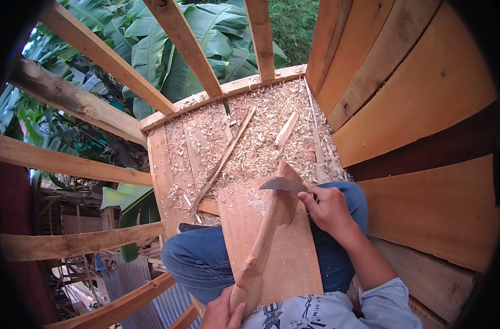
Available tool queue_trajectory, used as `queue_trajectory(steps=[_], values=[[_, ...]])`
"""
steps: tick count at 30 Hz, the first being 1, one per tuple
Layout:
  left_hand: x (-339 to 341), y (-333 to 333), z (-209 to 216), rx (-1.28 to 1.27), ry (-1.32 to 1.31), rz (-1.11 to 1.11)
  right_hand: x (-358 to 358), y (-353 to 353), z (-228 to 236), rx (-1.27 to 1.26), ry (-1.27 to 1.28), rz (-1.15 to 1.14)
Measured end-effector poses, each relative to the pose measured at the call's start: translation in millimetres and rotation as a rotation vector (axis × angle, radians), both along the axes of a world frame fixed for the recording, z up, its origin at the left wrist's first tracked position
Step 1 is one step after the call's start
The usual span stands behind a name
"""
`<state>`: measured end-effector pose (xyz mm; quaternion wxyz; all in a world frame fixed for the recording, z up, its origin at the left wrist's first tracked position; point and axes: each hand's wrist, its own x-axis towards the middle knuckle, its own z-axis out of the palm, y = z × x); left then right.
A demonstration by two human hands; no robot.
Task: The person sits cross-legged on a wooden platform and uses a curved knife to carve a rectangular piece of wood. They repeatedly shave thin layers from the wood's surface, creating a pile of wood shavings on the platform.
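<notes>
The carved stick (263,241) lies on a flat board (291,257) across the person's lap. The left hand (222,312) grips its bottom end. The right hand (327,208) holds a knife (283,185) against it, with wood shavings (255,137) all around.

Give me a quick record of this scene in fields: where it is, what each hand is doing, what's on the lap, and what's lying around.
Setting: raised wooden platform with slatted railing, banana leaves beyond
Left hand: grips the lower end of a long carved wooden piece
Right hand: holds a knife, blade laid against the piece
Lap: flat board under the piece, across blue jeans
Floor: wood shavings, thin sticks
</notes>
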<state>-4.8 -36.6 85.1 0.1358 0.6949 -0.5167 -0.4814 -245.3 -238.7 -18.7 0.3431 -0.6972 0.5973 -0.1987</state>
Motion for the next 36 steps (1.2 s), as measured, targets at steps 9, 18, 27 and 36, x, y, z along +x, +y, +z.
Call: queue_trajectory(steps=[9,18,27,36], values=[[0,-3,5,-0.006,0.035,0.022,10,6,-3,-0.085,-0.105,-0.044],[-2,5,0,-0.055,0.000,-0.013,-1,-2,-7,-0.256,0.010,0.083],[0,11,-10,-0.171,-0.023,-0.040,-6,-12,-16,-0.134,-0.074,-0.027],[-5,5,-4,-0.208,-0.001,-0.084,-15,-29,-29,0.090,-0.308,-0.297]])
